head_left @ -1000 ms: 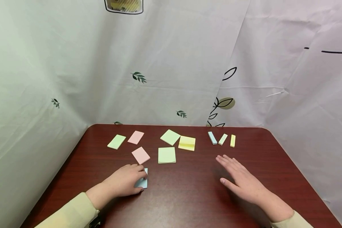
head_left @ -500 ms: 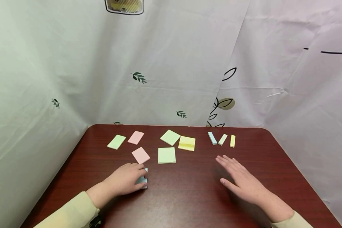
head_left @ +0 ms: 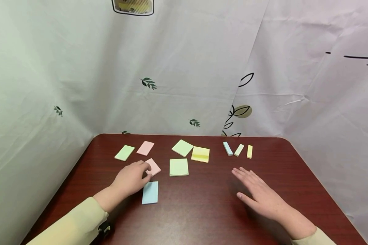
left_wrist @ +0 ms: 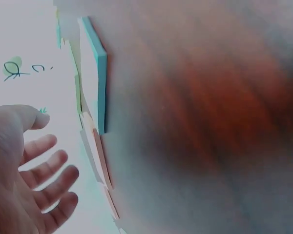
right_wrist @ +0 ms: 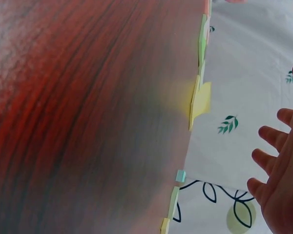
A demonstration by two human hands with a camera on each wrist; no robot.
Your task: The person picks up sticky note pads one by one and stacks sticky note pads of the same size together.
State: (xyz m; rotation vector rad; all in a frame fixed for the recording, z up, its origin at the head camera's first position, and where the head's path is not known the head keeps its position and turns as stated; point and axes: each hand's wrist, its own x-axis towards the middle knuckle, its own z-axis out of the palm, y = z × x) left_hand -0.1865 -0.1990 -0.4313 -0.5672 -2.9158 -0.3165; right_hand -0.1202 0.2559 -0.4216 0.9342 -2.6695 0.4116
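Note:
My left hand (head_left: 130,180) hovers beside the nearer pink sticky note pad (head_left: 153,167), its fingertips overlapping the pad's left edge in the head view. In the left wrist view, its loosely bent fingers (left_wrist: 49,168) hold nothing and appear apart from the pads. A blue sticky note pad (head_left: 150,193) lies flat just in front of that hand. My right hand (head_left: 263,195) stays over the right side of the table with fingers extended, holding nothing. Closest to it are narrow pads in blue (head_left: 228,148), pale green (head_left: 239,150) and yellow (head_left: 249,151).
At the back left lie a green pad (head_left: 124,153) and another pink pad (head_left: 145,148). Mid-table are two square green pads (head_left: 182,148) and a yellow pad (head_left: 200,154) with its top sheet folded. A patterned white cloth (head_left: 171,68) hangs behind the dark red table (head_left: 202,214).
My left hand has let go of the blue pad and moved up and away to the pink pad. The blue pad now lies uncovered. My right hand has not moved.

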